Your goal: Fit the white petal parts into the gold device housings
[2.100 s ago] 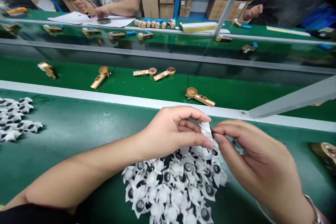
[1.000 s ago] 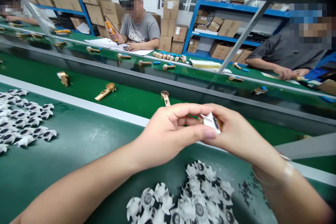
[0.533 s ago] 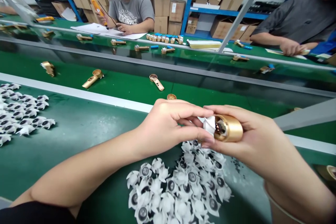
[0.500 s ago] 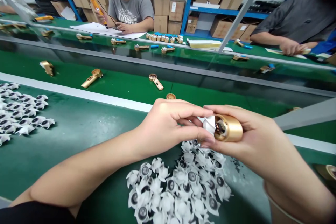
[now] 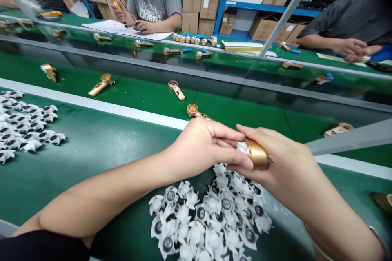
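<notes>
Left hand (image 5: 200,147) pinches white impeller (image 5: 241,147) at gold housing (image 5: 259,155) — right hand (image 5: 286,161) grips the latter. Best kept square, pressed evenly — blades unbent.

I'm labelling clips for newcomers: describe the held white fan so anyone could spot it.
On the green table lies a pile of white fans. Just past it, the left hand pinches the held fan at the mouth of a gold casing in the right hand. It alone is in hand; the pile lies loose.
</notes>
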`<state>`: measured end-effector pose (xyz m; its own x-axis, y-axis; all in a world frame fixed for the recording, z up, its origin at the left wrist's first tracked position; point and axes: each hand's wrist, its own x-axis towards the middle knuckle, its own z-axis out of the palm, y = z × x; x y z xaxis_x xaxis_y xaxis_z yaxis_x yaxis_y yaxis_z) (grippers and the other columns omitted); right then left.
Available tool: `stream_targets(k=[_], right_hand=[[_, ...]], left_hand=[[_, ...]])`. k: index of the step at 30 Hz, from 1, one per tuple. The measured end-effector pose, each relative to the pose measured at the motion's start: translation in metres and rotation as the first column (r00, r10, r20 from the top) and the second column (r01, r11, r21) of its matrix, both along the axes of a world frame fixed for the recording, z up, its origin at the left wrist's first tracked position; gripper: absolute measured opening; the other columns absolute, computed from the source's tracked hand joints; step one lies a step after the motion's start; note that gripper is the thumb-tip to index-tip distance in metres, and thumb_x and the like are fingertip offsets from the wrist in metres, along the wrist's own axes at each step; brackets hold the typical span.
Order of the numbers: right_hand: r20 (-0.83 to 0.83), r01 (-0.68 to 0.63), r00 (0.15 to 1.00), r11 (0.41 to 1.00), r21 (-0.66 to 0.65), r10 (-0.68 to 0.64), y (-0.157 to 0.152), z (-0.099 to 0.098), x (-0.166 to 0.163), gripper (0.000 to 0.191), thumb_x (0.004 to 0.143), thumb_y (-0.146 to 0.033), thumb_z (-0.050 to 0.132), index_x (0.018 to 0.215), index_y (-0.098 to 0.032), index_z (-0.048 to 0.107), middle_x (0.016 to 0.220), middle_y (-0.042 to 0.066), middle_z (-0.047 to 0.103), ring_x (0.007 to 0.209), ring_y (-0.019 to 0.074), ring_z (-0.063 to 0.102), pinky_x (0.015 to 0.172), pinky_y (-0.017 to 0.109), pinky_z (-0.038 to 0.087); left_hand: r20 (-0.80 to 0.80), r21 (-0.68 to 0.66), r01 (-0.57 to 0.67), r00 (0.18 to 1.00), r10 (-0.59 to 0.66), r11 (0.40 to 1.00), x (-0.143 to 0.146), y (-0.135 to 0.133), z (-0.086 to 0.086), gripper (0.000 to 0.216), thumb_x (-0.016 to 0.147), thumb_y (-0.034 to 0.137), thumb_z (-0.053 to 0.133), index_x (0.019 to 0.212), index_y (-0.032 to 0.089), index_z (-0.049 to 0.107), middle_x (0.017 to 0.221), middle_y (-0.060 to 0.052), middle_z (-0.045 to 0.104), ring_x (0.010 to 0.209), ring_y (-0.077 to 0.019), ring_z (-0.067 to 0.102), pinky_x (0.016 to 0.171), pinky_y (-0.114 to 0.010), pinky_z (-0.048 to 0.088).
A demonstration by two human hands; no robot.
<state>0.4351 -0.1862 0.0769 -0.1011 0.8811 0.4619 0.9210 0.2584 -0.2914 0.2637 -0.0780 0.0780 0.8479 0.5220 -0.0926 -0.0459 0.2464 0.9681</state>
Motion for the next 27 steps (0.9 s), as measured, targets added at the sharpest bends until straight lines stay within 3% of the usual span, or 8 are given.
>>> stream_targets(k=[2,4,7,10,12,16,22,27], right_hand=[[-0.036,0.011,0.999,1.000,-0.002,-0.011,0.006,-0.003,0.005,0.057,0.083,-0.048,0.077,0.130,-0.017,0.065,0.108,0.013,0.075,0.090,0.0259,0.073,0.071,0.036,0.060],[-0.063,0.096,0.993,0.994,-0.058,-0.099,0.022,-0.006,0.020,0.065,0.076,-0.058,0.079,0.125,-0.017,0.068,0.109,0.015,0.076,0.091,0.0288,0.074,0.070,0.037,0.060],[0.025,0.337,0.939,0.904,-0.262,-0.342,0.060,-0.011,0.056,0.065,0.074,-0.073,0.069,0.096,-0.012,0.076,0.079,0.012,0.074,0.070,0.0255,0.072,0.054,0.031,0.050],[0.106,0.438,0.896,0.819,-0.371,-0.431,0.091,-0.020,0.095,0.067,0.078,-0.075,0.058,0.058,-0.011,0.065,0.052,0.005,0.056,0.053,0.0198,0.065,0.048,0.030,0.037],[0.101,0.437,0.896,0.812,-0.387,-0.433,0.092,-0.026,0.112,0.063,0.080,-0.070,0.059,0.055,-0.013,0.062,0.054,0.004,0.056,0.053,0.0170,0.063,0.049,0.029,0.037],[0.061,0.415,0.905,0.843,-0.344,-0.420,0.034,-0.038,0.116,0.035,0.085,-0.050,0.067,0.085,-0.015,0.071,0.077,0.006,0.070,0.064,0.0145,0.064,0.056,0.027,0.045],[-0.017,0.440,0.890,0.868,-0.229,-0.455,-0.120,-0.074,0.084,0.015,0.095,-0.031,0.060,0.098,-0.019,0.068,0.082,0.005,0.071,0.064,0.0159,0.065,0.057,0.028,0.052],[-0.012,0.432,0.897,0.883,-0.181,-0.441,-0.166,-0.100,0.069,0.012,0.099,-0.024,0.056,0.098,-0.018,0.066,0.094,0.007,0.071,0.082,0.0185,0.069,0.071,0.030,0.058]], left_hand=[[-0.037,0.087,-0.008,0.999,0.011,0.996,0.000,0.005,0.001,0.042,0.072,0.037,0.086,0.109,0.018,0.076,0.091,-0.005,0.080,0.083,-0.0214,0.077,0.082,-0.034,0.062],[-0.167,0.328,0.027,0.986,0.030,0.944,-0.006,0.013,0.008,0.050,0.076,0.043,0.082,0.119,0.020,0.072,0.100,-0.006,0.078,0.080,-0.0202,0.075,0.074,-0.031,0.058],[-0.538,0.614,0.419,0.843,-0.035,0.669,-0.021,0.024,0.022,0.046,0.072,0.046,0.082,0.110,0.021,0.073,0.102,-0.007,0.075,0.077,-0.0207,0.069,0.060,-0.027,0.046],[-0.853,0.427,0.828,0.502,-0.142,0.363,-0.026,0.020,0.025,0.034,0.070,0.027,0.077,0.103,0.023,0.072,0.095,-0.006,0.073,0.082,-0.0243,0.067,0.054,-0.027,0.036],[-0.924,0.317,0.909,0.360,-0.127,0.270,-0.021,0.012,0.020,0.039,0.067,0.013,0.068,0.105,0.022,0.071,0.096,-0.007,0.073,0.081,-0.0253,0.066,0.052,-0.028,0.033],[-0.948,0.279,0.926,0.308,-0.084,0.254,-0.009,0.004,0.005,0.038,0.064,0.007,0.058,0.098,0.020,0.069,0.095,-0.010,0.073,0.079,-0.0260,0.066,0.053,-0.029,0.032],[-0.937,0.291,0.878,0.341,-0.071,0.381,-0.014,0.020,-0.004,0.044,0.067,0.014,0.059,0.108,0.027,0.067,0.102,-0.008,0.069,0.085,-0.0263,0.065,0.058,-0.029,0.037],[-0.891,0.341,0.850,0.428,-0.151,0.401,-0.019,0.020,-0.016,0.040,0.077,0.022,0.061,0.115,0.033,0.065,0.111,-0.004,0.065,0.087,-0.0215,0.064,0.063,-0.027,0.040]])
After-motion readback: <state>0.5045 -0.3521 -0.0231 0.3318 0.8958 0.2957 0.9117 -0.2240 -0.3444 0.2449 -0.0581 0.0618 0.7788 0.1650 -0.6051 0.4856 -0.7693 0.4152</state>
